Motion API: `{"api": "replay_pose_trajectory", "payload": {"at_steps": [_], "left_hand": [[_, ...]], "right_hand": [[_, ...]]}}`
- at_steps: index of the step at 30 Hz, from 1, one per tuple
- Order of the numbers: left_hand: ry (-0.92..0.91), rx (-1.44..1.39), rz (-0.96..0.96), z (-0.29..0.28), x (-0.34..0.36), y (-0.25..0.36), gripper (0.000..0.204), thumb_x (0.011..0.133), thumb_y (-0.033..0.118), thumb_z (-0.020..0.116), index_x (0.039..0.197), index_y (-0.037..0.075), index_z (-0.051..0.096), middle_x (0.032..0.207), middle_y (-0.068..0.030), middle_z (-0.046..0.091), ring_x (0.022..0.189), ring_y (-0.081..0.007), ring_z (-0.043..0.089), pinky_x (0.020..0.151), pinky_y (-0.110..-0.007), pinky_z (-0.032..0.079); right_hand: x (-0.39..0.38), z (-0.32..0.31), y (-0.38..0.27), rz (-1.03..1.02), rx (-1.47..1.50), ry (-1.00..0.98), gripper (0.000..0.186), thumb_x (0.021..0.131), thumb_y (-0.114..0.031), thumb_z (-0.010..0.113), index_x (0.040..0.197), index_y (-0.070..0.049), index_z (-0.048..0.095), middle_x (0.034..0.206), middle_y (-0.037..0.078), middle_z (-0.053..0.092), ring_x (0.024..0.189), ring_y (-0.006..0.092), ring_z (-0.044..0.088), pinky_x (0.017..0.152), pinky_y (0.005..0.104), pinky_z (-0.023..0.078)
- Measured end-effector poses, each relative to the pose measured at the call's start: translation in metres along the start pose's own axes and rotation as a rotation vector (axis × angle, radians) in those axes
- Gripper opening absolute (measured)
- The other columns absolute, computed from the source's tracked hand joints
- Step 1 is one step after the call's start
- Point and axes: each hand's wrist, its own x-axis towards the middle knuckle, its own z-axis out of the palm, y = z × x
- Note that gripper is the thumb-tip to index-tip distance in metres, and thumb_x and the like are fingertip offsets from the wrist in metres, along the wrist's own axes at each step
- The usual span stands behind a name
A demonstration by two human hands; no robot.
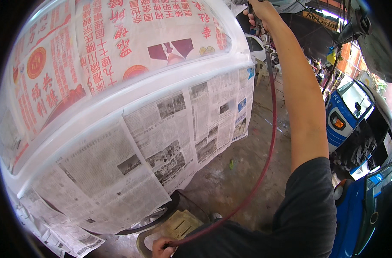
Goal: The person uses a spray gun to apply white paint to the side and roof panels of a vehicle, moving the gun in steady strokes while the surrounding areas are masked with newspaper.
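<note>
My right hand point(255, 13) is raised at the top, closed on a spray gun point(259, 22) that is partly cut off and has a red hose point(273, 112) hanging from its metal fitting. Low in the view, my left hand point(160, 247) grips the same hose. On the left stands a vehicle whose window is masked with red-printed paper point(97, 38) and whose lower body is covered in taped newspaper point(170, 142). A pale, whitish painted frame point(118, 92) runs between the two papered areas.
Below the vehicle are a dark tire point(165, 210) and a worn yellowish board or stool point(174, 225) on the concrete floor point(247, 172). To the right are blue-and-white vehicles point(342, 116) and a blue car point(355, 219). Plastic chairs point(261, 69) and a hanging dark lamp-like object point(355, 28) are farther back.
</note>
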Motion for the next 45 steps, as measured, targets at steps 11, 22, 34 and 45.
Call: {"api": "replay_pose_trajectory", "payload": {"at_steps": [11, 22, 34, 45], "left_hand": [[-0.176, 0.638, 0.218, 0.046, 0.153, -0.096, 0.029, 0.093, 0.026, 0.066, 0.111, 0.003, 0.067, 0.111, -0.0183, 0.066, 0.107, -0.031, 0.062, 0.095, -0.041, 0.047], [0.351, 1.564, 1.283, 0.189, 0.513, 0.271, 0.059, 0.09, 0.028, 0.07, 0.135, -0.003, 0.051, 0.145, -0.0185, 0.045, 0.133, -0.04, 0.04, 0.112, -0.049, 0.034], [0.571, 1.909, 1.279, 0.24, 0.645, 0.306, 0.066, 0.097, 0.046, 0.057, 0.142, -0.002, 0.05, 0.151, -0.0139, 0.044, 0.141, -0.0382, 0.035, 0.116, -0.052, 0.027], [0.824, 1.957, 1.284, 0.228, 0.654, 0.323, 0.062, 0.098, 0.045, 0.055, 0.142, 0.001, 0.05, 0.151, -0.0113, 0.045, 0.139, -0.0371, 0.037, 0.117, -0.053, 0.026]], "right_hand": [[-0.174, -0.092, 0.041, 0.04, -0.006, -0.088, 0.046, 0.1, -0.045, 0.055, 0.119, -0.003, 0.059, 0.098, 0.012, 0.075, 0.035, 0.01, 0.045, 0.034, 0.025, 0.035], [-0.319, -0.163, 0.263, 0.412, 0.56, -0.19, 0.053, 0.099, -0.042, 0.057, 0.119, 0.006, 0.054, 0.1, 0.021, 0.071, 0.044, 0.0167, 0.055, 0.039, 0.0277, 0.044], [-0.297, -0.207, 0.353, 0.562, 0.414, -0.111, 0.032, 0.101, -0.035, 0.059, 0.108, -0.004, 0.066, 0.062, 0.001, 0.054, 0.045, 0.0096, 0.047, 0.043, 0.0256, 0.037], [-0.283, -0.218, 0.372, 0.608, 0.415, -0.084, 0.038, 0.098, -0.042, 0.062, 0.102, -0.004, 0.066, 0.058, 0.003, 0.057, 0.045, 0.0137, 0.052, 0.042, 0.0279, 0.038]]}}
